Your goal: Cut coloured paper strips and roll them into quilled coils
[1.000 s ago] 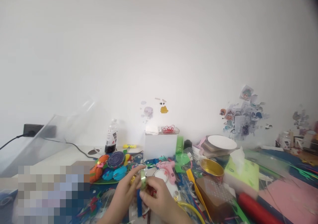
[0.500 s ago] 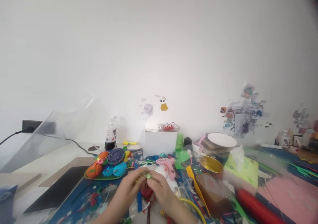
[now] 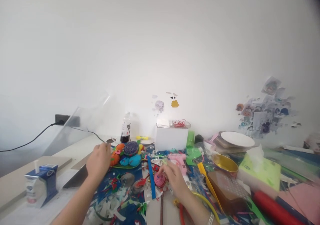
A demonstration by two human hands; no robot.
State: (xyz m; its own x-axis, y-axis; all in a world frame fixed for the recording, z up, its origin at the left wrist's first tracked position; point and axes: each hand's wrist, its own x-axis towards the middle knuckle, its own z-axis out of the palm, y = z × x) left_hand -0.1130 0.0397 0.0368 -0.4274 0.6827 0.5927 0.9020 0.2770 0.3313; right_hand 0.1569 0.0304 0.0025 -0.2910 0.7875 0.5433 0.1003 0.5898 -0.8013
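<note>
My left hand [image 3: 99,160] is raised at the left, fingers curled together, just left of a green plate with padded felt shapes [image 3: 126,155] in orange and blue around a dark coiled disc. Anything in its fingers is too small to make out. My right hand [image 3: 172,175] pinches a small light green piece [image 3: 164,161], its outline blurred. Directly beneath those fingers lies a pink coiled round [image 3: 159,179] with a brown stick [image 3: 161,208] below it. A blue strip [image 3: 151,178] lies just to the left of the round.
A pink glue gun [image 3: 180,161] lies behind my right hand. Scraps cover the blue mat [image 3: 105,181]. Farther right are a golden tin [image 3: 225,165], a tissue pack [image 3: 262,175] and a red roll [image 3: 271,208]. A drink carton [image 3: 41,186] stands left; a bottle [image 3: 125,128] stands behind.
My hands, together over the pink round before, have parted. The left has swung left and up towards the felt plate; the right stays near the round with the light green piece. The view has turned left.
</note>
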